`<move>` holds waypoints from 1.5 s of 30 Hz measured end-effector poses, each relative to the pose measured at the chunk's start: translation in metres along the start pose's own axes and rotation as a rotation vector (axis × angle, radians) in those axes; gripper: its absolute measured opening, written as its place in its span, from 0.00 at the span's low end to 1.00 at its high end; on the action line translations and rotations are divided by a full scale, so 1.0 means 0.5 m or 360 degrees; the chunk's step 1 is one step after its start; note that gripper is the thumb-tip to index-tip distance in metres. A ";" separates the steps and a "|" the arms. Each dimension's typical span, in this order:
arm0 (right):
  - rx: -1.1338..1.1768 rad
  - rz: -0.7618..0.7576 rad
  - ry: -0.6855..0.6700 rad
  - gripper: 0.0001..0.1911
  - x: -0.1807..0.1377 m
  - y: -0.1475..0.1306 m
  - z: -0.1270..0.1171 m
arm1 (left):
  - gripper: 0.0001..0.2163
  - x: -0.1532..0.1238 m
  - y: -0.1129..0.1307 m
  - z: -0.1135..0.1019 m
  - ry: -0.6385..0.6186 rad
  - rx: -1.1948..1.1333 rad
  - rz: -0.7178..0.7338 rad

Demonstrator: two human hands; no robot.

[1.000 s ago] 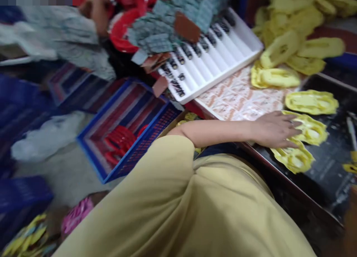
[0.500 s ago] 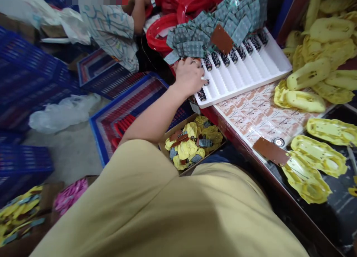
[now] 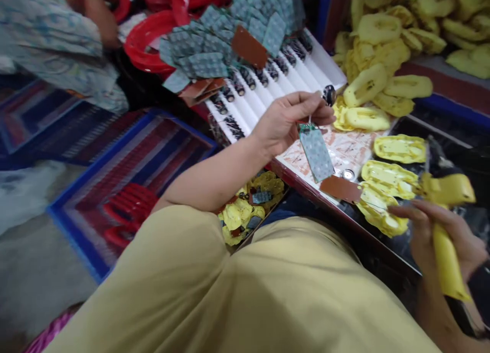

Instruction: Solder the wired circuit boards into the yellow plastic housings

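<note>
My left hand (image 3: 293,115) is closed, pinching a small round black part (image 3: 328,95) over the table's edge. From its wires hangs a grey-green circuit board (image 3: 317,154). My right hand (image 3: 440,235) is wrapped around the handle of a yellow pistol-grip tool (image 3: 449,256), whose exact kind I cannot make out. Left of that tool lie several yellow plastic shells (image 3: 390,179), one close to my right fingers. A brown board (image 3: 340,188) rests against the nearest shell, below the hanging circuit board. Behind my left hand, a white foam tray (image 3: 264,100) carries rows of black wired parts.
Many circuit boards (image 3: 214,41) are heaped along the tray's far side. Yellow shells (image 3: 378,31) are piled at the back right. Red rings (image 3: 147,41) and another person's sleeve (image 3: 57,51) appear at upper left. A blue-edged crate (image 3: 92,184) and a box of yellow parts (image 3: 237,215) are below.
My left hand has left the tray's near end and moved right, bringing up the black part with its circuit board. My right hand has come into view with the yellow tool. The view has turned right.
</note>
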State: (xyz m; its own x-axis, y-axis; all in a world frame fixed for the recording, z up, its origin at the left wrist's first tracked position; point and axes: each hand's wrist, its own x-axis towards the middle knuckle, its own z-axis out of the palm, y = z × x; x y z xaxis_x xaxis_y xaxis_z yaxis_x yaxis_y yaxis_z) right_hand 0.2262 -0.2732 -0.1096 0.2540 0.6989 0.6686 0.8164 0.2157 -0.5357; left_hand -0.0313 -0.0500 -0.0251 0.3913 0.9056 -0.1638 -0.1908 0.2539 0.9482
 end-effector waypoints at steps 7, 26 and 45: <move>-0.0049 -0.0506 -0.0153 0.21 0.011 -0.054 0.042 | 0.14 -0.015 -0.096 0.228 0.0013 -0.0945 -0.0744; 0.0204 0.0207 0.0458 0.13 -0.006 -0.034 0.010 | 0.10 0.002 -0.078 0.142 -0.1084 0.0788 0.0412; -0.0126 -0.0025 -0.0430 0.20 0.060 0.135 -0.005 | 0.04 0.105 -0.065 0.150 -0.1067 0.1028 0.0274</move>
State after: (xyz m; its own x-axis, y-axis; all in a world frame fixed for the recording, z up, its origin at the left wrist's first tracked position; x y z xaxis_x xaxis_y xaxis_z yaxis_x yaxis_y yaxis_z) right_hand 0.2903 -0.2395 -0.1243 0.1021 0.8546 0.5092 0.8598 0.1817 -0.4772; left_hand 0.0631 -0.0363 -0.0442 0.8783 0.4780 -0.0078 0.1630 -0.2841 0.9448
